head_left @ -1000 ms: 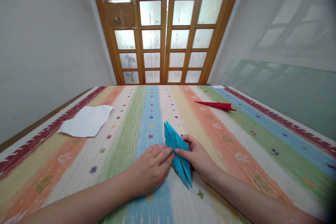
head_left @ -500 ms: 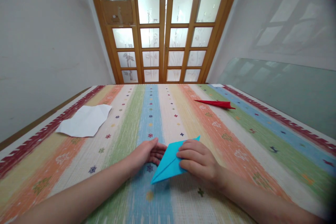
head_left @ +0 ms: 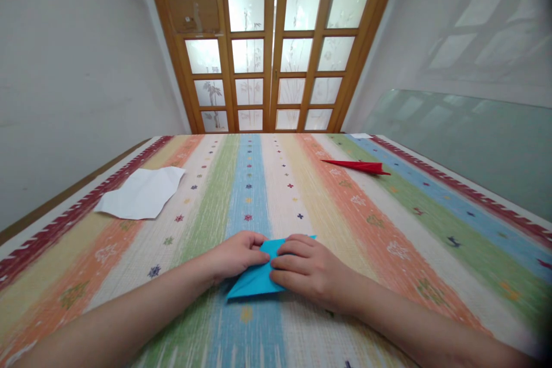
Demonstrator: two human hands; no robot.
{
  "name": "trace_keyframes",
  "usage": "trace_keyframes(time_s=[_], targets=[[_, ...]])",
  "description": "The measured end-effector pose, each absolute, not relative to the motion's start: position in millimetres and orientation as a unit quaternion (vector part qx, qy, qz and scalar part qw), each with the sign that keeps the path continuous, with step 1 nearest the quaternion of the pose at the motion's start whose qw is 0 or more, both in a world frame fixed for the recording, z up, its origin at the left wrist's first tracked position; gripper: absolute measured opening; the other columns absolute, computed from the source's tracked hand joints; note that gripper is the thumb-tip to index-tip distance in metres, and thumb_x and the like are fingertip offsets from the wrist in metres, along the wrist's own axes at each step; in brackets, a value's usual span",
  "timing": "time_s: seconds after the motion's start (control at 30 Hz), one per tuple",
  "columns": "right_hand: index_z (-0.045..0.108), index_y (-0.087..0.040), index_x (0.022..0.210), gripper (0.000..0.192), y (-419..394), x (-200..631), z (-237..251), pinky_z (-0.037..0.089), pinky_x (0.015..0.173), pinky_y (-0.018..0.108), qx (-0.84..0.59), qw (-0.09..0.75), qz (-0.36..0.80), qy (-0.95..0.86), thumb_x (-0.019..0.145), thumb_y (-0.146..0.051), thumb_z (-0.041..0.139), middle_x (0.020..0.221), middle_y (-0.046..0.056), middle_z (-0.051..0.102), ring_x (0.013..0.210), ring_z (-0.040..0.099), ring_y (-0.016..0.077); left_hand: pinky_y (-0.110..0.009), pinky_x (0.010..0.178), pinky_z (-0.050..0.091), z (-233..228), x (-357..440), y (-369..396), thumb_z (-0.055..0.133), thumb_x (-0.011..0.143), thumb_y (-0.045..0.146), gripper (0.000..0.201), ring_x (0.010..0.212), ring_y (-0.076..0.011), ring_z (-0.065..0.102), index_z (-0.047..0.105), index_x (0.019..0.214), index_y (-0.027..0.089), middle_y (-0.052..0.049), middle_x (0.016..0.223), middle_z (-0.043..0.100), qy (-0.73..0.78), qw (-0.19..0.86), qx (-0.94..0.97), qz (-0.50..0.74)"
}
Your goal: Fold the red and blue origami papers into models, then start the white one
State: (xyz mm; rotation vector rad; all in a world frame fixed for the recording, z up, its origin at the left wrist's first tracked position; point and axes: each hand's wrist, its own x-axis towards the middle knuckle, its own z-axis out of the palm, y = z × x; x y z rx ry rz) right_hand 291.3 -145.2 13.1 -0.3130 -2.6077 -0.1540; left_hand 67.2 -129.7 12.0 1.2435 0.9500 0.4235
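Blue paper [head_left: 254, 282], matt and smooth with crisp creases, lies on a coarse woven cloth [head_left: 388, 224] whose striped colours look rough and faded over the tabletop. White paper [head_left: 140, 194] sits crumpled and dull; red paper [head_left: 357, 165] is folded sharp and matt. Behind, varnished wooden doors [head_left: 271, 52] shine softly around frosted glass panes, and a glossy glass sheet [head_left: 466, 144] leans on the matt wall.

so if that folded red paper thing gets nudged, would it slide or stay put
The red folded paper looks thin and light, so it would probably slide or spin easily. The woven striped cloth may drag on it slightly. Its long pointed tip looks apt to bend if pushed end-on.
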Motion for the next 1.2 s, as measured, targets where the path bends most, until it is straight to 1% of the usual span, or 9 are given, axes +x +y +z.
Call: trace_keyframes(time_s=[0.13, 0.3, 0.47, 0.57, 0.67, 0.8, 0.87, 1.0, 1.2], targets=[[0.067, -0.020, 0.104, 0.016, -147, 290, 12, 0.047, 0.083, 0.033, -0.117, 0.233, -0.061, -0.964, 0.102, -0.021, 0.051, 0.100, 0.006, 0.072, 0.093, 0.063, 0.0175, -0.023, 0.053, 0.030, 11, 63, -124, 0.065, 0.068, 0.026, 0.028, 0.057, -0.0103, 0.042, 0.063, 0.094, 0.015, 0.004, 0.067, 0.053, 0.439, 0.631, 0.616, 0.172], [0.067, -0.020, 0.098, 0.017, -146, 289, 7, 0.045, 0.080, 0.031, -0.118, 0.230, -0.062, -0.964, 0.101, -0.021, 0.050, 0.093, 0.005, 0.071, 0.089, 0.061, 0.0175, -0.022, 0.051, 0.029, 15, 64, -124, 0.060, 0.073, 0.025, 0.027, 0.057, -0.0108, 0.040, 0.059, 0.098, 0.016, 0.006, 0.066, 0.048, 0.448, 0.574, 0.670, 0.148], [0.064, -0.019, 0.085, 0.022, -144, 287, 2, 0.044, 0.076, 0.032, -0.126, 0.242, -0.069, -0.960, 0.100, -0.016, 0.048, 0.080, 0.003, 0.065, 0.079, 0.058, 0.0172, -0.024, 0.058, 0.034, 22, 69, -127, 0.055, 0.080, 0.030, 0.014, 0.068, -0.0142, 0.047, 0.059, 0.085, 0.017, 0.002, 0.073, 0.052, 0.481, 0.458, 0.733, 0.145], [0.061, -0.018, 0.080, 0.027, -143, 287, 1, 0.044, 0.073, 0.033, -0.131, 0.250, -0.079, -0.956, 0.100, -0.014, 0.045, 0.075, 0.002, 0.061, 0.074, 0.055, 0.0176, -0.025, 0.061, 0.034, 24, 71, -127, 0.053, 0.083, 0.032, 0.015, 0.069, -0.0146, 0.046, 0.057, 0.078, 0.017, 0.002, 0.073, 0.052, 0.483, 0.415, 0.756, 0.147], [0.061, -0.018, 0.078, 0.027, -143, 287, 2, 0.044, 0.075, 0.034, -0.124, 0.251, -0.087, -0.956, 0.099, -0.013, 0.045, 0.075, 0.002, 0.060, 0.075, 0.054, 0.0181, -0.025, 0.060, 0.032, 21, 69, -124, 0.053, 0.084, 0.034, 0.020, 0.067, -0.0136, 0.043, 0.055, 0.073, 0.017, 0.003, 0.069, 0.049, 0.477, 0.416, 0.760, 0.151], [0.063, -0.019, 0.081, 0.023, -146, 287, 5, 0.043, 0.078, 0.036, -0.117, 0.246, -0.094, -0.958, 0.099, -0.015, 0.049, 0.075, 0.002, 0.059, 0.077, 0.053, 0.0184, -0.025, 0.057, 0.031, 17, 66, -120, 0.053, 0.085, 0.038, 0.026, 0.061, -0.0120, 0.039, 0.057, 0.071, 0.016, 0.004, 0.064, 0.045, 0.466, 0.465, 0.737, 0.151], [0.063, -0.019, 0.082, 0.021, -149, 286, 6, 0.042, 0.079, 0.036, -0.116, 0.232, -0.097, -0.961, 0.098, -0.016, 0.051, 0.074, 0.001, 0.058, 0.075, 0.052, 0.0179, -0.025, 0.057, 0.032, 16, 67, -120, 0.055, 0.084, 0.035, 0.022, 0.061, -0.0122, 0.041, 0.062, 0.076, 0.016, 0.004, 0.064, 0.048, 0.464, 0.459, 0.741, 0.154], [0.063, -0.019, 0.084, 0.018, -152, 284, 5, 0.041, 0.077, 0.035, -0.104, 0.189, -0.091, -0.972, 0.099, -0.019, 0.053, 0.076, 0.001, 0.059, 0.078, 0.052, 0.0181, -0.026, 0.061, 0.035, 16, 69, -125, 0.057, 0.080, 0.027, 0.019, 0.067, -0.0146, 0.051, 0.070, 0.090, 0.018, 0.001, 0.072, 0.060, 0.475, 0.382, 0.778, 0.151], [0.064, -0.019, 0.090, 0.016, -155, 286, 7, 0.038, 0.071, 0.033, -0.096, 0.156, -0.056, -0.982, 0.100, -0.020, 0.051, 0.078, 0.002, 0.061, 0.077, 0.052, 0.0181, -0.027, 0.064, 0.038, 15, 70, -136, 0.059, 0.083, 0.030, 0.019, 0.071, -0.0178, 0.057, 0.071, 0.093, 0.020, -0.003, 0.080, 0.069, 0.484, 0.299, 0.810, 0.144]])
